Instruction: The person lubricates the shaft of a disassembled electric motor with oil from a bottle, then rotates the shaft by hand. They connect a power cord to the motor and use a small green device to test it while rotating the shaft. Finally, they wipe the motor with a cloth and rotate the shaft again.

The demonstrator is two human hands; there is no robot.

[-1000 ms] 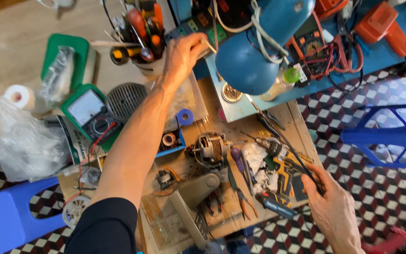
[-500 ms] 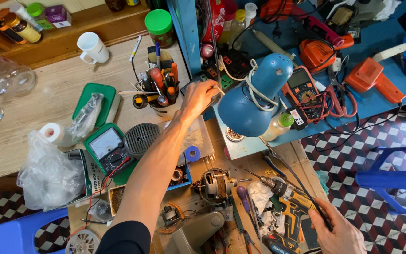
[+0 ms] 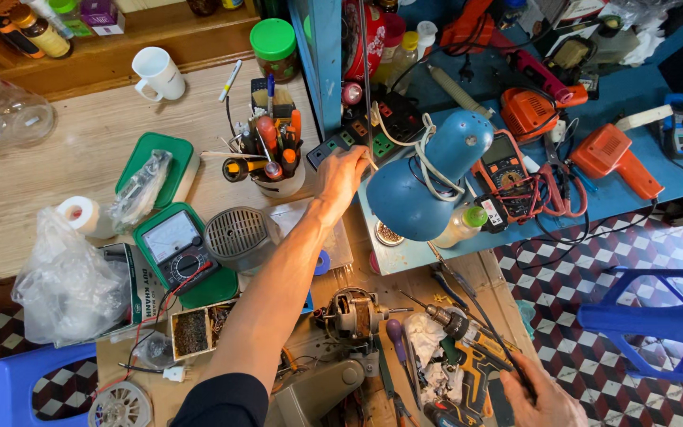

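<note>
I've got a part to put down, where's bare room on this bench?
Bare wood lies between the white mug, the glass jars and the green case. Crowded: around the motor and drill, and the blue shelf by the lamp.

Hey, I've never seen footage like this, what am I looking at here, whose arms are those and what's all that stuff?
This is one picture from a camera worn on a person's head, looking down at a crowded workbench. The left hand reaches up to a power strip beside a blue desk lamp. The right hand, at the bottom edge, touches a black cable by a yellow drill. Also there: a small motor, a green meter, a cup of screwdrivers, a white mug.
</note>
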